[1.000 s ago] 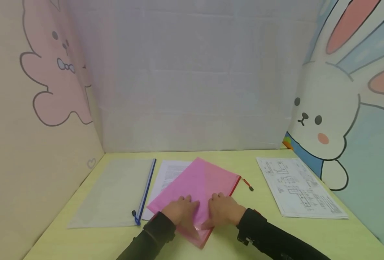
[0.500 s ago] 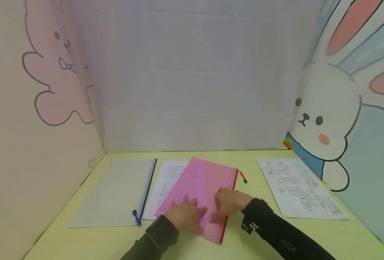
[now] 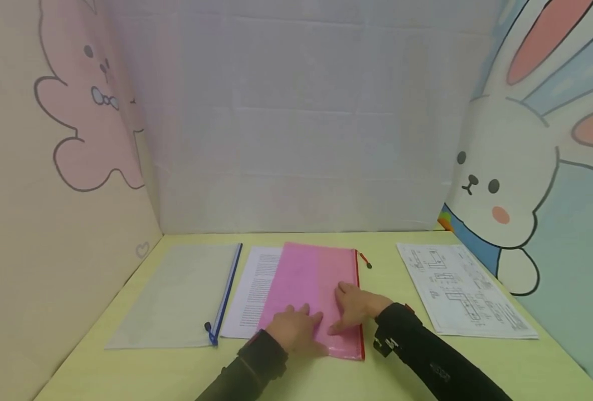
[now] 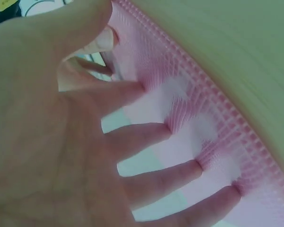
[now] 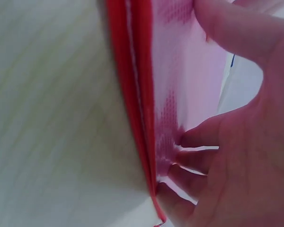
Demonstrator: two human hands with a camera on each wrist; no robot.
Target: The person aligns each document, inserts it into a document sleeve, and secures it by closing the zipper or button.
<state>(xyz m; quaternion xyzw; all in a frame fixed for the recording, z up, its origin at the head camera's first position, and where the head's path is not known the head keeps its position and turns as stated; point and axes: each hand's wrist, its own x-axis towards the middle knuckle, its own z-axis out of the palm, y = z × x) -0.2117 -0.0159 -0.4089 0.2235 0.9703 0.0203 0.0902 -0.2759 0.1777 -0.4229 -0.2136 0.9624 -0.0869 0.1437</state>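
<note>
A pink mesh zipper pouch [image 3: 296,278] lies flat in the middle of the table, its red zipper edge [image 3: 358,270] on the right. Its left part overlaps a sheet of printed text [image 3: 253,289]. My left hand [image 3: 296,328] touches the lower left of the pouch with spread fingers; the left wrist view shows the fingertips [image 4: 184,171] on the mesh near its edge. Beside the zipper my right hand [image 3: 354,305] rests on the pouch, and in the right wrist view its fingertips [image 5: 173,172] press the pink surface. Neither hand pinches anything.
A clear pouch [image 3: 176,295] with a blue zipper lies at the left. Papers with technical drawings [image 3: 462,289] lie at the right. A white sheet [image 3: 296,122] hangs behind the table, and cartoon-printed walls stand on both sides.
The pink pouch has turned under both hands from a slanted position to nearly straight. Its lower corner swung right, its top corner moved left, and more printed text shows.
</note>
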